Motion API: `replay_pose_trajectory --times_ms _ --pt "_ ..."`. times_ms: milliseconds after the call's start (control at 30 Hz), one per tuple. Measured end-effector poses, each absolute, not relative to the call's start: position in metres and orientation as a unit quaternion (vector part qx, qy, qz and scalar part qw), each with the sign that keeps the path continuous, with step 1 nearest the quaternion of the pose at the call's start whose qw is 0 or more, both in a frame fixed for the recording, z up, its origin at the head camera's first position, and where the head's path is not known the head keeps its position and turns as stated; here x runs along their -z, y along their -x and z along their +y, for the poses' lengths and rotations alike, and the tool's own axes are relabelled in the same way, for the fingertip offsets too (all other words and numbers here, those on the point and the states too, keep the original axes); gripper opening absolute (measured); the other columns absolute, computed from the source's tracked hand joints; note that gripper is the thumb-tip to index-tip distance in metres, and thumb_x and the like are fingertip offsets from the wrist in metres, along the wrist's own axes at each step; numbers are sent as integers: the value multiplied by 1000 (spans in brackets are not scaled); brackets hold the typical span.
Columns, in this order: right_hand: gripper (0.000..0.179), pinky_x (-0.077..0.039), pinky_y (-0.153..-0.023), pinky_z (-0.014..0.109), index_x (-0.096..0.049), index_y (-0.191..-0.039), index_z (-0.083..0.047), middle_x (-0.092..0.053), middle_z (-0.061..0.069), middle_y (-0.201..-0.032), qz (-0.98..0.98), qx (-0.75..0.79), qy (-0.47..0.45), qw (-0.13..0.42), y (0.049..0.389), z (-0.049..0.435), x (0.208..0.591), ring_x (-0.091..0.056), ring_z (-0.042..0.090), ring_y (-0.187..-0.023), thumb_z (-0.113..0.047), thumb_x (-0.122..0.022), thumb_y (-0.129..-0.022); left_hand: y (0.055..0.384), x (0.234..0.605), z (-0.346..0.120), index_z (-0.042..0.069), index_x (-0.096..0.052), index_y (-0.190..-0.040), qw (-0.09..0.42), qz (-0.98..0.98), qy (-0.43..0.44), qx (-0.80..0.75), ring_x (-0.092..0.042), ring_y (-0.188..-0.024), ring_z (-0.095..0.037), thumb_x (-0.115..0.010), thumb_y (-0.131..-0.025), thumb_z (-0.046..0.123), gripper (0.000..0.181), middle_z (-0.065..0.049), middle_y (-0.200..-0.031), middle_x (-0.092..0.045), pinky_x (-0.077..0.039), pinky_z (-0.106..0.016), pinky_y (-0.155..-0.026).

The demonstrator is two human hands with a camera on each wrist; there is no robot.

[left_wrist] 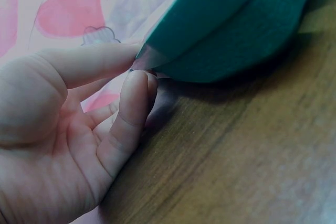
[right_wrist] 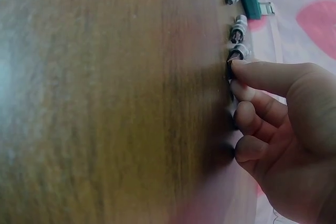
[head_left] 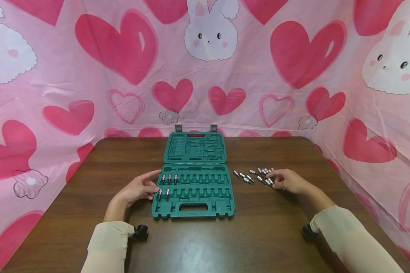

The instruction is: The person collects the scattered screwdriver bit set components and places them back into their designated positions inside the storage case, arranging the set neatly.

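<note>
A green plastic tool case point(head_left: 193, 204) lies open flat on the table, its recessed lid point(head_left: 195, 148) folded back. Several silver bit sockets point(head_left: 169, 179) stand in its left slots, in two rows. My left hand point(head_left: 136, 189) grips the case's left edge between thumb and fingers; the left wrist view shows the thumb against the green edge point(left_wrist: 210, 40). On the right, my right hand point(head_left: 288, 181) reaches into loose bit sockets point(head_left: 246, 178) on the wood. In the right wrist view its thumb and forefinger pinch a bit socket point(right_wrist: 239, 52), partly hidden by the fingertips.
The brown wooden table point(head_left: 205, 246) carries the case and the scattered sockets. A pink cloth point(head_left: 205, 72) with hearts and rabbits hangs behind and at both sides. Two metal latches point(head_left: 213, 128) stick up from the lid's far edge. Black straps sit at both wrists.
</note>
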State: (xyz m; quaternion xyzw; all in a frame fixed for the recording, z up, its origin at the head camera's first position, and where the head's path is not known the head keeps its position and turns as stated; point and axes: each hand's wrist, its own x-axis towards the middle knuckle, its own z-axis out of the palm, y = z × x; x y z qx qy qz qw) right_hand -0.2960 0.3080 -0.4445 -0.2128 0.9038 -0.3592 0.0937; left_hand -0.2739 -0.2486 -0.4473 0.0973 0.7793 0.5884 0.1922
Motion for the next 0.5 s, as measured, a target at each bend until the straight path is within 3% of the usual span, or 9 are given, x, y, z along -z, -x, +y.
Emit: replay_pose_trajectory --times_ms 500 --pt "24 -40 -52 26 -63 -98 -5 -55 -3 -67 923 321 211 28 290 306 449 -47 9 -57 3 -74 -79 275 447 -250 6 -28 -153 192 784 -102 -582 -61 -75 -21 -64 -93 10 70 -14 -91 -64 -56 -33 -70"
